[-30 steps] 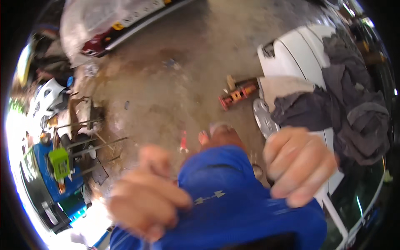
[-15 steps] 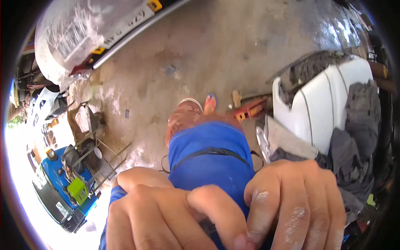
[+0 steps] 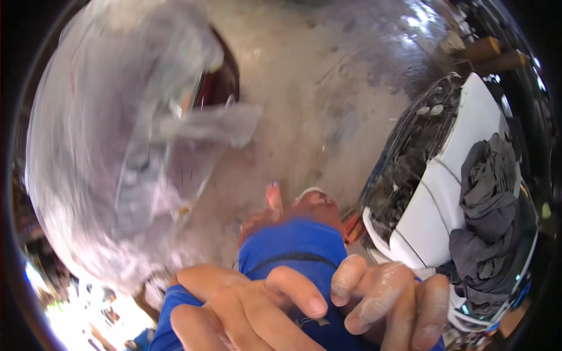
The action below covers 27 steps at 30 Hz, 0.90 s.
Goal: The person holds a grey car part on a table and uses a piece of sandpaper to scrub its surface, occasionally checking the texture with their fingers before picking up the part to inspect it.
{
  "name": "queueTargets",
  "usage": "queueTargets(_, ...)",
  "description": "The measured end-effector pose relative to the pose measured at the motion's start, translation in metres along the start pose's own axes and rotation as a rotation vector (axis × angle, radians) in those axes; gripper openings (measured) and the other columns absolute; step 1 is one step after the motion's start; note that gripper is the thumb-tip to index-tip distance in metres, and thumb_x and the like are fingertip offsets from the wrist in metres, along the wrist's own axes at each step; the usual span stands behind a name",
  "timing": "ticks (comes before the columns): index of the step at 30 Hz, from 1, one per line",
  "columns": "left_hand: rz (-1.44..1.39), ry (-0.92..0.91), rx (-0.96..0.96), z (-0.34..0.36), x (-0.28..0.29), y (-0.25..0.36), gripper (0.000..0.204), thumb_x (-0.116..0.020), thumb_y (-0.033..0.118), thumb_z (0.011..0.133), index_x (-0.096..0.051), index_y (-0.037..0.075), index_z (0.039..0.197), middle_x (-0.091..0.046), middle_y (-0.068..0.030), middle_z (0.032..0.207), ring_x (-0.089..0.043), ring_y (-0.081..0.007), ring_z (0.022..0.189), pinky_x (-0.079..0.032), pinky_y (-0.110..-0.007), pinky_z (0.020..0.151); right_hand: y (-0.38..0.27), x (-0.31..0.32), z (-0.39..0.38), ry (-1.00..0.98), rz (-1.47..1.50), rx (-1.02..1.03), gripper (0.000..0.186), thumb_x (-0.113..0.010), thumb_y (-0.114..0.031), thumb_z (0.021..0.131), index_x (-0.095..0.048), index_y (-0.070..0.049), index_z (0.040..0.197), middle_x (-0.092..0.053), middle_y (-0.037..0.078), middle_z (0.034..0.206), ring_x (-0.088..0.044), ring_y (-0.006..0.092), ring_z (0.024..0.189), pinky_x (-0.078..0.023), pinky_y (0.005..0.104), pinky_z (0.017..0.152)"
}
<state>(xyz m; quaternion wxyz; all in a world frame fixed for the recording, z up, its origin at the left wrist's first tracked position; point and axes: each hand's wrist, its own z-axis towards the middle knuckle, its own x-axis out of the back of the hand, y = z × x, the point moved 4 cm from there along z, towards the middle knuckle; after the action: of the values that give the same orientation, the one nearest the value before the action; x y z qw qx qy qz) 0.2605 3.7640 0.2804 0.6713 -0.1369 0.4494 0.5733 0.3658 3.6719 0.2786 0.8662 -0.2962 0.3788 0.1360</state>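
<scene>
Both my hands are raised close together in front of my blue shirt (image 3: 293, 237), at the lower edge. My left hand (image 3: 252, 313) shows its back, with the fingers loosely bent and one finger pointing toward the right hand. Its lower part is cut off by the picture's edge. Beside it, my right hand (image 3: 392, 301) has curled fingers standing apart, with whitish dust on them. A small gap separates the two hands, and I see nothing held in either. Below the shirt show reddish-brown shorts (image 3: 319, 205) and one foot (image 3: 273, 196).
At left stands a rounded vehicle (image 3: 88, 128) wrapped in cloudy plastic film, with a loose flap (image 3: 240, 126) jutting out. On the right lies a large white panel (image 3: 430, 205) with dark cloth (image 3: 489, 205) draped over it. Brown floor (image 3: 293, 88) runs between them.
The view has moved and turned: the wrapped vehicle now fills the left side, and the blue machine there has mostly left view. My right fingertips have lifted and parted from the left hand.
</scene>
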Motion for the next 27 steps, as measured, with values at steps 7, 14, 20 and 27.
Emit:
queueTargets(7, 0.116, -0.198, 0.104, 0.146, 0.076, -0.092, 0.031, -0.070, 0.013, 0.099, -0.054, 0.012, 0.125, -0.077, -0.0106, 0.103, -0.072, -0.0305, 0.104, -0.040, -0.053, 0.105, 0.021, 0.094, 0.137, 0.001, -0.169, 0.123, 0.045, -0.069, -0.030, 0.100, -0.054, -0.005, 0.134, -0.076, 0.006, 0.104, -0.052, 0.0293, 0.108, -0.036, 0.0438, 0.086)
queueTargets(14, 0.255, -0.056, -0.043, 0.313, 0.123, -0.144, 0.027, -0.070, 0.022, 0.099, -0.058, 0.009, 0.119, -0.075, -0.0096, 0.098, -0.073, -0.0310, 0.092, -0.049, -0.050, 0.092, 0.061, 0.165, 0.309, -0.164, -0.244, 0.099, 0.049, -0.071, -0.030, 0.098, -0.051, -0.007, 0.136, -0.075, 0.009, 0.104, -0.054, 0.0282, 0.107, -0.036, 0.0447, 0.088)
queueTargets(20, 0.214, -0.260, -0.140, 0.428, 0.226, -0.146, 0.029, -0.078, 0.024, 0.093, -0.066, 0.003, 0.110, -0.073, -0.0217, 0.102, -0.072, -0.0360, 0.088, -0.052, -0.050, 0.084, 0.161, 0.225, 0.452, -0.460, -0.028, -0.162, 0.040, -0.068, -0.030, 0.099, -0.057, -0.003, 0.127, -0.074, 0.013, 0.099, -0.058, 0.0314, 0.098, -0.041, 0.0461, 0.082)
queueTargets(27, 0.106, -0.358, 0.056, 0.581, 0.383, -0.141, 0.036, -0.086, 0.029, 0.084, -0.075, 0.001, 0.105, -0.074, -0.0243, 0.105, -0.073, -0.0373, 0.090, -0.033, -0.061, 0.109, 0.300, 0.283, 0.625, -0.738, 0.102, -0.441, 0.035, -0.065, -0.030, 0.100, -0.063, 0.002, 0.115, -0.074, 0.018, 0.094, -0.064, 0.0350, 0.089, -0.048, 0.0477, 0.075)
